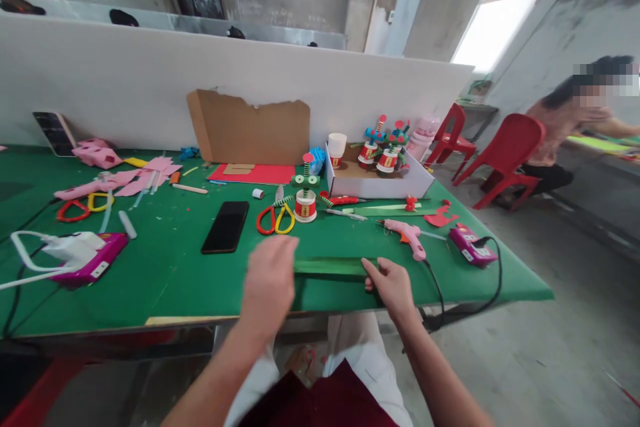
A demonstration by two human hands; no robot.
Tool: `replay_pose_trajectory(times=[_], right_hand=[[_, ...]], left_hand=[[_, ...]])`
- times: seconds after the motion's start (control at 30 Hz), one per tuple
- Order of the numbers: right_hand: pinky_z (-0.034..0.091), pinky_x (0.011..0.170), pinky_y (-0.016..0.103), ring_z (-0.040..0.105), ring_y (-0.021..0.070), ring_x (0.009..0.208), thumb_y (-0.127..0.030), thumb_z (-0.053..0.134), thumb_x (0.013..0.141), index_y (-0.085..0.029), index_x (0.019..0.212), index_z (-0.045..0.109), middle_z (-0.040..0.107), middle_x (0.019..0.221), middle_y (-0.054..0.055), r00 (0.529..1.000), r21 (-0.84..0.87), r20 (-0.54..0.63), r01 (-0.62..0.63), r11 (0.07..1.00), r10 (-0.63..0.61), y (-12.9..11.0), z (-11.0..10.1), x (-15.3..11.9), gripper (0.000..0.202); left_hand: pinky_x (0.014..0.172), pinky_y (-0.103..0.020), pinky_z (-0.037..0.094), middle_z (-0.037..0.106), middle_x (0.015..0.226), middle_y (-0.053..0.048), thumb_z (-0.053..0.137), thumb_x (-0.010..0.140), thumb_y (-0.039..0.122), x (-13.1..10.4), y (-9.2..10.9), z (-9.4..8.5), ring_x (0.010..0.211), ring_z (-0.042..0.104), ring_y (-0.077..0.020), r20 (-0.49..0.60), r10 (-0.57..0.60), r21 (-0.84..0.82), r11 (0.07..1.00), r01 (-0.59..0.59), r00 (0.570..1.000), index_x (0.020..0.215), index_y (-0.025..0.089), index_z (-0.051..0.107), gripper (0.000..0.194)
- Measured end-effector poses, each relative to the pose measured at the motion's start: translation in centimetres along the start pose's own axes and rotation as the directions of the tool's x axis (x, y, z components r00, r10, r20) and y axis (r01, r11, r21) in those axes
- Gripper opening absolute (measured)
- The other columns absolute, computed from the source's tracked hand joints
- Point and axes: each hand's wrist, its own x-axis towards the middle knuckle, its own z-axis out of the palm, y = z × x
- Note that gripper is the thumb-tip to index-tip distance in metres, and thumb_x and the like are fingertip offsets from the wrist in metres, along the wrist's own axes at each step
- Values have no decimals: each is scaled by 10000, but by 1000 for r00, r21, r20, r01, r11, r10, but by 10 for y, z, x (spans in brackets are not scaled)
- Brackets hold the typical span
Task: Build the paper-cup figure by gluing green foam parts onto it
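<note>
Right grip (391, 283) pinches the green strip (327, 267), long axis running sideways towards the left grip (270, 280)! Slim, flat-looking; that left hold's too blurred to tell.

My narrow green strip (327, 267), long and straight, running crosswise from my blurred left hand (270, 277) to my pinching right hand (393, 282), near the green table's (170, 283) front edge.

Count: two purple power strips (471, 246), two pink glue guns (411, 237), two pairs of scissors (273, 219), one held green strip (330, 267), one flat black phone (225, 227), one white box (383, 187), two red chairs (518, 143) at right.
</note>
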Motion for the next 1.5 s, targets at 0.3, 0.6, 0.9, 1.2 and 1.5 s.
replay_pose_trajectory(times=[0.3, 0.6, 0.9, 1.2, 1.5], right_hand=[[355, 428, 244, 473, 130, 368, -730, 498, 694, -229, 460, 411, 495, 384, -16, 987, -318, 102, 148, 937, -121, 3, 1, 2, 560], [339, 457, 253, 464, 141, 386, -648, 409, 777, -236, 484, 397, 505, 405, -5, 966, -431, 224, 214, 877, -125, 10, -14, 11, 506], [381, 515, 277, 584, 197, 605, -379, 515, 820, -242, 753, 618, 667, 733, 44, 944, -732, 151, 306, 608, -293, 4, -18, 14, 184], [187, 1164, 530, 272, 315, 1420, -525, 489, 888, -181, 1468, 346, 364, 1520, 96, 556, -332, 735, 794, 508, -388, -29, 86, -34, 689], [135, 1181, 528, 228, 310, 1440, -588, 478, 877, -150, 1483, 313, 274, 1547, 113, 672, -496, 692, 708, 503, -265, -5, 41, -24, 765]], left_hand=[[1147, -462, 292, 360, 1503, -174, 331, 917, 598, -31, 58, 71, 1422, 283, -286, 478, 154, 22, 982, -187, 865, 1436, 63, 371, 746], [1125, -491, 299, 379, 1485, -203, 303, 927, 574, -41, -37, 22, 1406, 312, -310, 350, -102, 336, 941, -23, 931, 1418, 35, 396, 734], [1100, -515, 313, 424, 1459, -188, 273, 930, 537, -48, -60, 9, 1376, 369, -315, 271, -123, 404, 915, 3, 955, 1401, 61, 438, 690], [1083, -526, 325, 454, 1435, -192, 252, 925, 521, -52, -65, 15, 1353, 402, -322, 228, -83, 406, 914, -17, 970, 1360, 54, 493, 681], [1068, -511, 342, 450, 1435, -193, 251, 923, 512, -52, -65, 12, 1334, 425, -328, 240, -54, 460, 886, -64, 969, 1356, 7, 482, 704]])
